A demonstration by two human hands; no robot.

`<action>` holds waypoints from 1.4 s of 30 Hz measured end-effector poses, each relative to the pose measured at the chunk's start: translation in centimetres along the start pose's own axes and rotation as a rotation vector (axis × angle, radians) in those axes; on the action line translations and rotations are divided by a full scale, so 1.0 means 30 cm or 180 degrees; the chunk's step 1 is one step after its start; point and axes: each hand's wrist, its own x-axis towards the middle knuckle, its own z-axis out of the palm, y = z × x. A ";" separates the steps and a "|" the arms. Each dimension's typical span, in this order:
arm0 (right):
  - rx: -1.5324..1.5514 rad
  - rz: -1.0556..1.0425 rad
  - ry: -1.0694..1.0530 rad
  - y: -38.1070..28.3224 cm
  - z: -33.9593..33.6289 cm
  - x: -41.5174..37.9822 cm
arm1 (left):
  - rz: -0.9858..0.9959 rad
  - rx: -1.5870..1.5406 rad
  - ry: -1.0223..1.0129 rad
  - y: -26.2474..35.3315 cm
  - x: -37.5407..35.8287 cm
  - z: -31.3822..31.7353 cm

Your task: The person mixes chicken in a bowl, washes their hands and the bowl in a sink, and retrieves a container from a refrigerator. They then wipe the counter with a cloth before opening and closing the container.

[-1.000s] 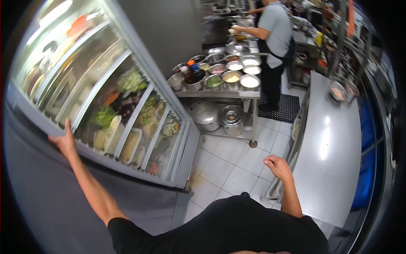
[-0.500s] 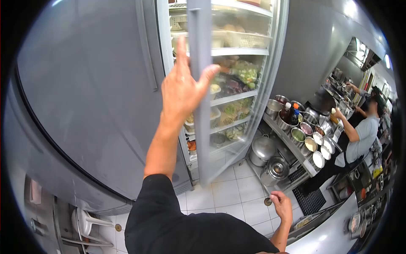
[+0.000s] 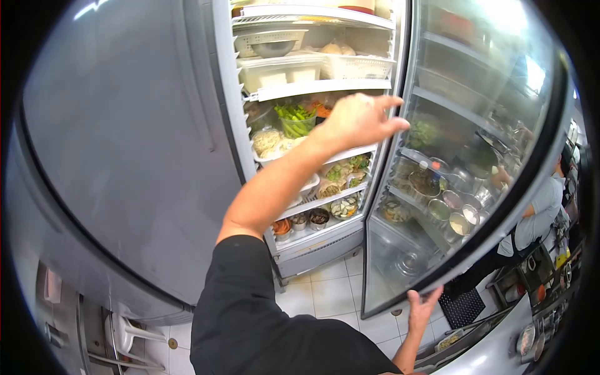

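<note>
A glass-door fridge [image 3: 320,252] stands with its door [image 3: 459,240] swung out to the right. My left hand [image 3: 365,122] reaches across the front of its shelves, thumb and forefinger apart, holding nothing. Its other fingers are partly curled out of sight. Behind that forearm are green vegetables [image 3: 297,119] and pale noodle-like food [image 3: 269,142] on a middle shelf. Low on the right, my right hand [image 3: 422,312] has its fingers spread, the tips at the door's outer edge and apparently touching it.
White baskets [image 3: 359,67] and tubs fill an upper shelf; small food containers [image 3: 319,217] line the bottom one. A closed grey door [image 3: 125,156] is on the left. Past the glass, a person in a grey shirt [image 3: 540,206] stands by several pots. A steel counter [image 3: 484,350] is at lower right.
The fridge door has swung wide open to the right, uncovering the shelves. My left hand has moved right, away from the door's edge, while my right hand has come up to it.
</note>
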 end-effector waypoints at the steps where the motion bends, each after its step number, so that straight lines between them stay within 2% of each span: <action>1: 0.0048 -0.0017 0.0191 0.030 -0.027 0.040 | 0.0004 0.0323 0.0091 -0.053 0.081 0.001; 2: 0.0098 -0.0027 0.0378 0.061 -0.059 0.088 | 0.0006 0.0646 0.0178 -0.111 0.165 -0.003; 4: -0.0273 -0.0419 0.0972 0.144 -0.095 0.193 | 0.0039 0.1198 0.0768 -0.249 0.355 -0.032; 6: -0.0949 -0.0097 0.1441 0.208 -0.140 0.292 | -0.0251 0.1456 0.0573 -0.328 0.542 -0.120; 10: -0.1105 0.0351 0.1918 0.288 -0.208 0.428 | -0.0569 0.1721 0.0585 -0.516 0.831 -0.181; 14: -0.1229 0.0128 0.2313 0.343 -0.230 0.497 | -0.0744 0.1704 0.0630 -0.645 1.036 -0.167; 16: -0.1446 0.0586 0.2480 0.368 -0.238 0.526 | -0.0806 0.1669 0.0646 -0.693 1.115 -0.152; 18: -0.1247 0.0435 0.2851 0.423 -0.231 0.552 | -0.0861 0.1629 0.0664 -0.738 1.181 -0.130; 20: -0.1415 0.0196 0.3075 0.472 -0.244 0.574 | -0.0890 0.1582 0.0686 -0.762 1.227 -0.115; 22: -0.1127 0.0195 0.3136 0.459 -0.233 0.579 | -0.0910 0.1536 0.0735 -0.788 1.265 -0.106; 26: -0.1967 0.0102 0.3332 0.430 -0.244 0.588 | -0.0944 0.1424 0.0832 -0.831 1.326 -0.087; 29: -0.1893 -0.0373 0.3398 0.369 -0.214 0.586 | -0.0926 0.1332 0.0919 -0.851 1.350 -0.080; 35: -0.1137 -0.0008 0.3302 0.360 -0.184 0.568 | -0.0858 0.1177 0.1065 -0.865 1.361 -0.077; 38: -0.1657 -0.0231 0.3352 0.332 -0.179 0.556 | -0.0802 0.1086 0.1133 -0.859 1.350 -0.085; 42: -0.2255 -0.0159 0.3473 0.374 -0.192 0.534 | -0.0739 0.0960 0.1255 -0.861 1.337 -0.104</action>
